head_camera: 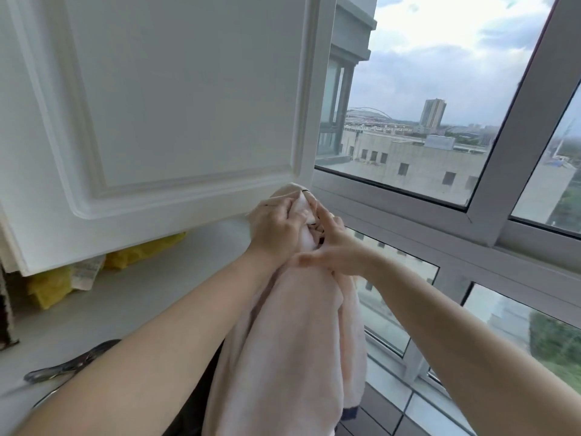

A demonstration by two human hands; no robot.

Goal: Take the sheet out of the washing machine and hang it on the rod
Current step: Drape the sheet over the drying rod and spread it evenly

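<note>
Hanging below the white cabinet door [163,99], the pale pink sheet [283,341] — soft, bunched — is gripped by left hand [278,229] and right hand [338,250].

The sheet [292,335] is seen in a plain pale pink, with a dark navy edge at its lower hem and a whiter fold near the top. The cabinet door [163,99] is painted white, as are the window frames [490,215]. The worktop [132,297] is a very light grey-white. Yellow bags [138,253] are seen beneath the door, beside a whitish printed packet [86,273]. The floor tiles [386,404] are grey with dark joints. A grey-white cloudy sky is shown outside.
</note>
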